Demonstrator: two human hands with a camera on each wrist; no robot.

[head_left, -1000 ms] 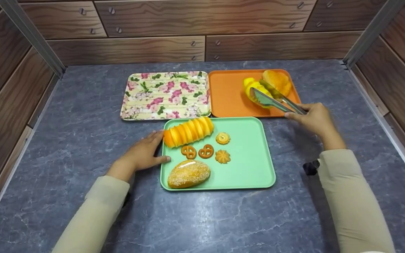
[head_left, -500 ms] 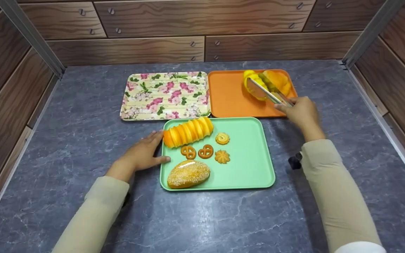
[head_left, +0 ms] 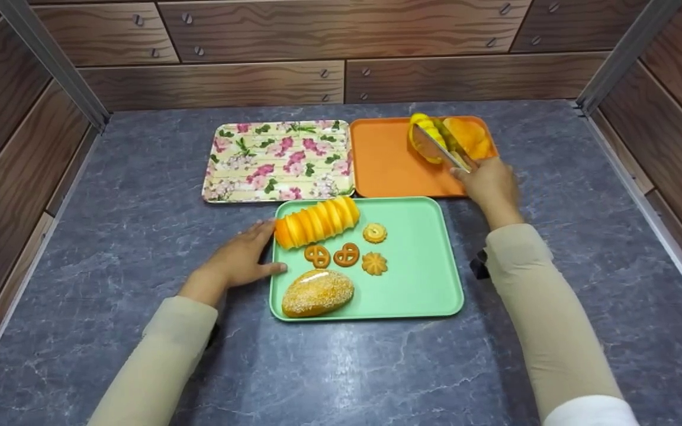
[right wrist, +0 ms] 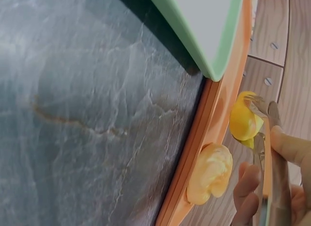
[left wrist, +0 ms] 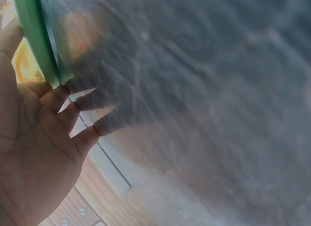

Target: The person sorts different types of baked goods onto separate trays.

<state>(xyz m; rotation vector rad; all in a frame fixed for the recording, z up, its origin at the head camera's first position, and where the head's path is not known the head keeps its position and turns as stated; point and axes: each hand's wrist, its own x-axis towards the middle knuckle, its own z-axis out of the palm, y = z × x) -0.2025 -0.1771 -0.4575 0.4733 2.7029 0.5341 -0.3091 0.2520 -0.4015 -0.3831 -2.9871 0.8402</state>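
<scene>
Metal tongs (right wrist: 280,172), gripped in the curled right hand (head_left: 492,186), meet the yellow bread (right wrist: 243,121) over the orange tray's (head_left: 383,163) far side, where gentle, even pressure seems wisest; the left hand's (head_left: 239,259) fingers extend, uncurled, by the green tray (head_left: 415,266).

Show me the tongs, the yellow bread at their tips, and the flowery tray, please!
Tongs (right wrist: 279,175): right wrist view, on one metal arm.
Yellow bread (right wrist: 242,121): right wrist view, on its rounded side.
Flowery tray (head_left: 279,160): head view, on the middle of its patterned surface.

Metal tongs (right wrist: 280,177), glossy seeded loaf (head_left: 317,293)
</scene>
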